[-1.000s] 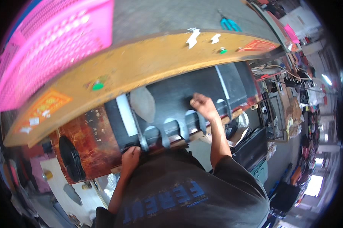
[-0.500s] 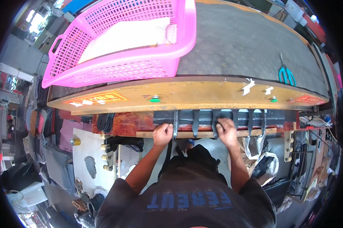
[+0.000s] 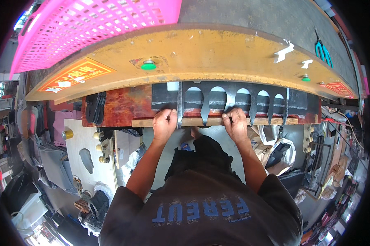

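A black sheet [image 3: 230, 98] with a row of several drop-shaped cut-outs lies on a red cutting board [image 3: 123, 107] under the machine's yellow beam [image 3: 218, 53]. My left hand [image 3: 165, 123] curls over the sheet's near-left edge, where it meets the wooden front strip [image 3: 201, 121]. My right hand [image 3: 236, 124] grips the near edge further right, fingers folded over the strip. Both hands press at the board's front.
A pink mesh basket [image 3: 90, 28] and teal scissors [image 3: 322, 51] rest on the grey top above the beam. Green buttons [image 3: 148, 64] sit on the beam. A stack of black cut pieces [image 3: 95, 107] lies at the board's left. Bags and clutter surround the floor.
A second ago my right hand reached deeper onto the black sheet; now both hands sit at its near edge. My head has swung to face the machine squarely and moved closer.
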The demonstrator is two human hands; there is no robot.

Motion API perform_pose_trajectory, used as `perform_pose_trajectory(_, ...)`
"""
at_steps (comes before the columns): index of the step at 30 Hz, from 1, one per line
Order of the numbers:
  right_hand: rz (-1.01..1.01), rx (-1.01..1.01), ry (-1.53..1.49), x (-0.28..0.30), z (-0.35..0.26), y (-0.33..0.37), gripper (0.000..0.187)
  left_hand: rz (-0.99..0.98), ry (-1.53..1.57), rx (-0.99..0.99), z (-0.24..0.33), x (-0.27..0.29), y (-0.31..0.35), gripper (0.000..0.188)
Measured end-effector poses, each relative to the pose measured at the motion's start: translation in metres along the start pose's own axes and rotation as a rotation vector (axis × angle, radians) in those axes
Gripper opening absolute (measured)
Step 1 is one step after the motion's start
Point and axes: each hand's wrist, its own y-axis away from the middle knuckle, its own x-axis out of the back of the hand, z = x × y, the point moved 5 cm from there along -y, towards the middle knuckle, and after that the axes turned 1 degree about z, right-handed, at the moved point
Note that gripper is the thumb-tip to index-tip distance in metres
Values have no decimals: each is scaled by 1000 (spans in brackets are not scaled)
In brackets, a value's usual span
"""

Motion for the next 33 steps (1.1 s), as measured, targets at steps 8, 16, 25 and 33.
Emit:
perform_pose_trajectory(8,-107,-95,136,9,-61,1,58,-55,179,202,-4,11,88,23)
perform_pose_trajectory(16,-243,-48,175,-69,-117,3,78,-362,-22,24,8,13,168,49)
perform_pose_trajectory(25,-170,-41,-220,39,-28,19,69,-403,107,64,14,13,195,43)
perform_pose_trajectory(33,-176,31,232,6,-49,37,63,-488,59,154,6,13,188,46)
